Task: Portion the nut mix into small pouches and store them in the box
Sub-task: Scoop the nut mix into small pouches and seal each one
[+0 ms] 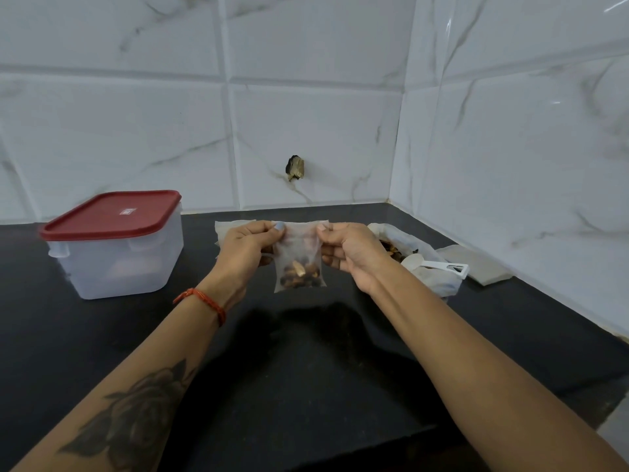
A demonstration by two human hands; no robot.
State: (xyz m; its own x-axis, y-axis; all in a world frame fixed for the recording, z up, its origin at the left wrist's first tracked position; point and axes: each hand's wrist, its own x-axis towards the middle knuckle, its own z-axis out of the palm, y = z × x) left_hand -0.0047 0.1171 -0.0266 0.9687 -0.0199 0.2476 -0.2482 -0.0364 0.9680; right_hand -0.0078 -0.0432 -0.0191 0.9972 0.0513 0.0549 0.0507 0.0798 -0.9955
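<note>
Pouch (299, 257) of nut mix between both hands, top corners pinched by left (250, 247) and right (347, 248).

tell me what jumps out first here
A small translucent pouch with nuts in its bottom hangs mid-frame, pinched at the top by the left hand and right hand. At left on the black counter stands a closed red-lidded box.

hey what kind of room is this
Probably a home kitchen corner: a dark stone countertop against marble-look wall tiles, with a red-lidded storage box and an open bag of nut mix.
</note>
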